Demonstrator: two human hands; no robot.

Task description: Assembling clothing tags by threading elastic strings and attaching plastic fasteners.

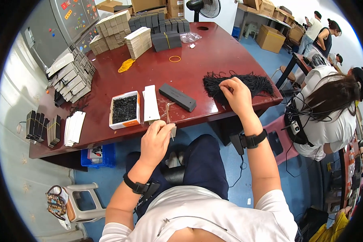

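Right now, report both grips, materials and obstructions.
Left grip beside bent metal wire; right grip at black stringy cord bundle. Long black box between them.

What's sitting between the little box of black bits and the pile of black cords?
In the head view, left to right from the little box: white strips, a bent rod nearer the table edge, a long black block, then the black cords.

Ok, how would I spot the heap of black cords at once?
Find the big red-brown table, then its near right corner. There, partly hidden by the right hand, lies a wide heap of black cords. Unlike the smooth black block to its left, it is loose and stringy.
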